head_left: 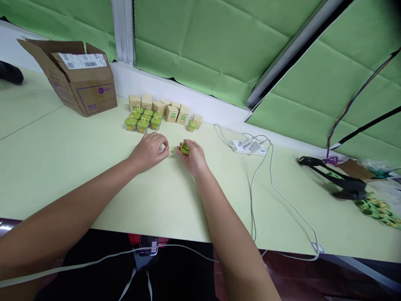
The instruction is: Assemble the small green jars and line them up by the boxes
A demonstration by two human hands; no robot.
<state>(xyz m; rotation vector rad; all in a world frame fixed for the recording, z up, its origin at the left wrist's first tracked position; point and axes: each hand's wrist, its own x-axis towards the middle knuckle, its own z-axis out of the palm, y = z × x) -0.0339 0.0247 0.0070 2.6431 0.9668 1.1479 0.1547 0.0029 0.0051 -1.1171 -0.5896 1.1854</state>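
Note:
My left hand [149, 152] pinches a small pale-yellow loop [171, 149] between thumb and forefinger, just above the table. To its right, my right hand [196, 159] is closed on a small green lid [185, 148], its underside partly hidden by the fingers. Behind my hands stand several small clear jars [143, 125] with green lids and yellow loops on top, grouped closely. One more green-lidded jar [192, 125] stands apart on the right, in front of a small carton.
Several small beige cartons [171, 113] line the back by the wall. An open cardboard box [94, 90] is at the back left. A white power strip [248, 147] with trailing cables lies right of my hands. Farther right are a black stand [347, 188] and a pile of green parts [377, 211].

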